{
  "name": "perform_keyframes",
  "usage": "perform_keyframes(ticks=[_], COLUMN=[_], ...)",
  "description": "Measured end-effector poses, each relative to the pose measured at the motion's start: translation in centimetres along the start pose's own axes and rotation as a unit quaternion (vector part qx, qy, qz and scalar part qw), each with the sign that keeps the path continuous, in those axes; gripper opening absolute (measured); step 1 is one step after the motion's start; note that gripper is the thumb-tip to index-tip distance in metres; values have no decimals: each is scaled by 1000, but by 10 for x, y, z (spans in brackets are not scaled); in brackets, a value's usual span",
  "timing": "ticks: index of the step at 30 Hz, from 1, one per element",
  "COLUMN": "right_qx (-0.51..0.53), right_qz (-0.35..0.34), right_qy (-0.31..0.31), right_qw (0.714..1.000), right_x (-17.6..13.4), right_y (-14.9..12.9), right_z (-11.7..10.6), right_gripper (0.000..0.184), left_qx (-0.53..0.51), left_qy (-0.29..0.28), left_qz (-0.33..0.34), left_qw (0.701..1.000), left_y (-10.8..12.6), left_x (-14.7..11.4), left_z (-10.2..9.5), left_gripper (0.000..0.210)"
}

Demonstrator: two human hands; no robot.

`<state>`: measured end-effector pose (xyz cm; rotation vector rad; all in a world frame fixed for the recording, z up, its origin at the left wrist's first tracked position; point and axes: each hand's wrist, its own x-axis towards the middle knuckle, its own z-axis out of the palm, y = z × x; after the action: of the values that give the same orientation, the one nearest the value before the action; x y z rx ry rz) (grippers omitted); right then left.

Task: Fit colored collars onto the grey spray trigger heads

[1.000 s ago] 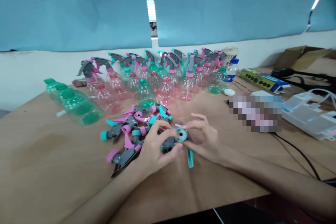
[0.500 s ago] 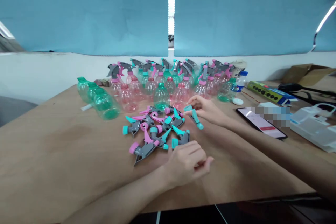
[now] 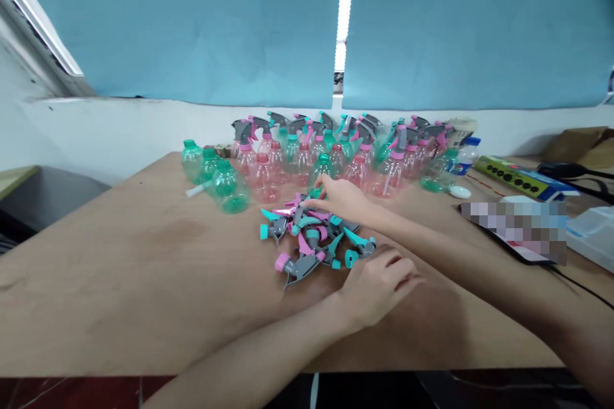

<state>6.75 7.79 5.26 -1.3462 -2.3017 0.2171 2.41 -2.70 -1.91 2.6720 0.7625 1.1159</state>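
Observation:
My right hand [image 3: 343, 198] reaches over the middle of a loose pile of trigger spray heads. Its thumb and forefinger are pinched at a grey and teal spray head [image 3: 297, 213], partly hidden among the others. My left hand [image 3: 381, 284] rests at the pile's near right side, its fingers loosely curled with nothing visible in them. Just beyond its knuckles lies another teal and grey spray head [image 3: 355, 257]. Nearest the table front in the pile is a pink and grey spray head [image 3: 300, 265]. Behind the pile stands an uncapped green bottle [image 3: 322, 169], partly covered by my right hand.
Rows of pink and green bottles, many with spray heads on, stand at the back. Uncapped green bottles [image 3: 228, 185] are at left. On the right lie a white cap [image 3: 460, 192], a phone [image 3: 508, 236], a long box [image 3: 522, 176] and a clear plastic case [image 3: 595, 236].
My right hand has moved left with the teal and grey spray head, from beside the pile to over it. My left hand stays near the pile's front. The view has turned left.

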Motion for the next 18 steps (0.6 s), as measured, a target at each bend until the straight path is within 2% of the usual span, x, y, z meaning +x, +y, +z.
perform_keyframes(ticks=[3, 12, 15, 18], right_qx=[-26, -46, -39, -35], right_qz=[10, -27, -81, -183], right_qy=[-15, -31, -55, -133], right_qw=[1000, 998, 994, 974], right_x=[-3, -24, -31, -42], right_y=[-2, -12, -19, -34], right_z=[2, -11, -14, -11], right_gripper=[44, 42, 35, 24], left_qx=[-8, -37, -33, -26], left_qy=[-38, -54, -65, -72], left_qz=[-12, -30, -39, -65], left_qw=[999, 997, 997, 995], left_y=[0, 0, -3, -5], left_x=[-1, -1, -3, -8], left_z=[0, -1, 5, 8], left_gripper=[21, 12, 11, 12])
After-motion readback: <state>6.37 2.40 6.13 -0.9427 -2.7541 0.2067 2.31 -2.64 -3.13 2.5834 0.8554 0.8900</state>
